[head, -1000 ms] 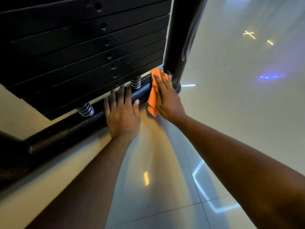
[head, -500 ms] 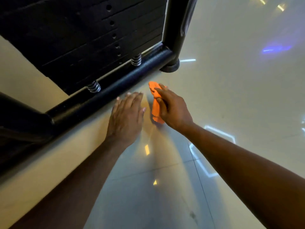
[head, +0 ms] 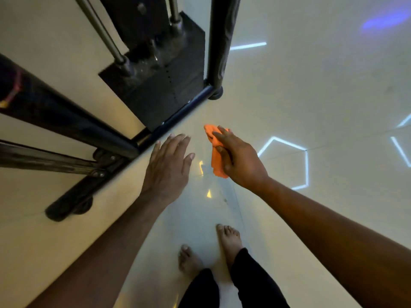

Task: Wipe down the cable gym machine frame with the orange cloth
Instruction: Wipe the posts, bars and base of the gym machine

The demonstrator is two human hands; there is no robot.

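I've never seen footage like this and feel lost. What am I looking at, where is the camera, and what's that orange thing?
The camera sits on a person's head, looking down, so you see their own arms and bare feet on a shiny tiled floor. The glowing lines are lights mirrored in the tiles. The black bars at upper left are the frame of a cable gym machine; the dark block inside it is the weight stack, with metal guide rods rising from it. The right hand has the orange cloth in its grip, for wiping the frame. The left hand is open and holds nothing. Neither hand touches the machine.
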